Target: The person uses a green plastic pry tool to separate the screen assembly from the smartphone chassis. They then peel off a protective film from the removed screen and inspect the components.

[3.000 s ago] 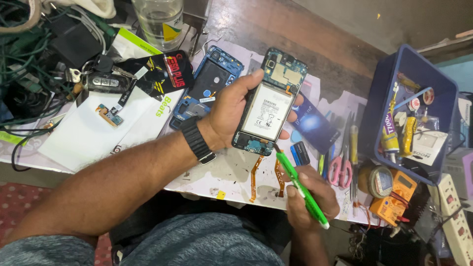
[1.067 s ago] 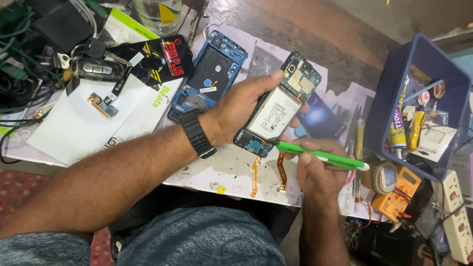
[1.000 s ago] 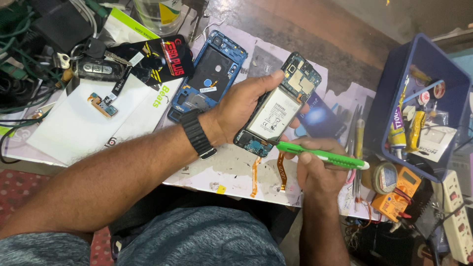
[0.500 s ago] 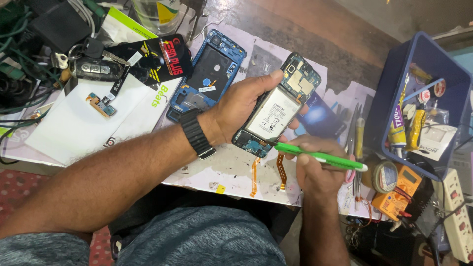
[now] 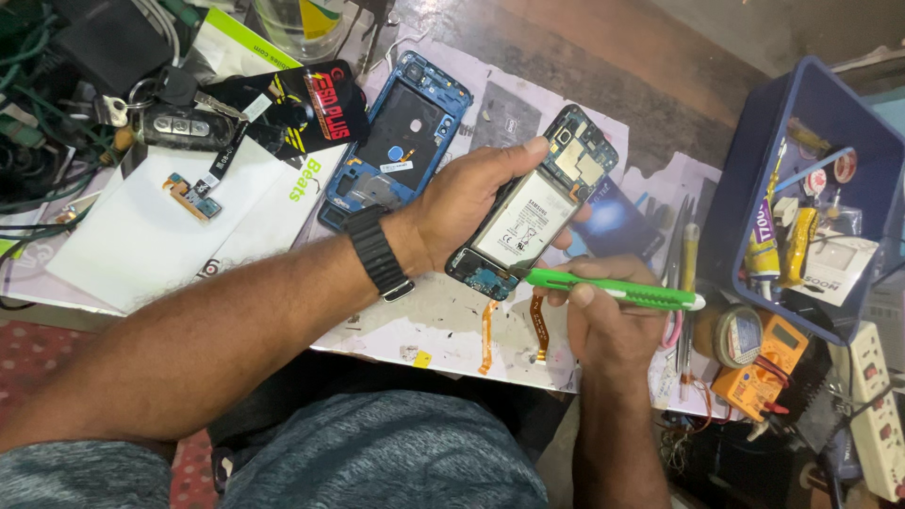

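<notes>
My left hand (image 5: 462,203) grips an opened phone (image 5: 535,209) with its back off, so the silver battery and circuit board face up. A black watch sits on that wrist. My right hand (image 5: 603,316) holds a green tool (image 5: 613,289) like a pen, lying nearly level, its tip touching the phone's lower edge next to the charging-port board. Two orange flex cables (image 5: 514,330) lie on the table just under the phone.
A blue phone back frame (image 5: 396,137) lies behind my left hand. A blue bin (image 5: 754,179) of glue tubes and tools stands at the right, with an orange multimeter (image 5: 759,372), tape roll, tweezers and power strip (image 5: 872,405) nearby. Keys, cables and white papers fill the left.
My right hand has brought the green tool up from a steep slant to nearly level, its tip now at the phone's lower edge. The phone has tilted slightly in my left hand.
</notes>
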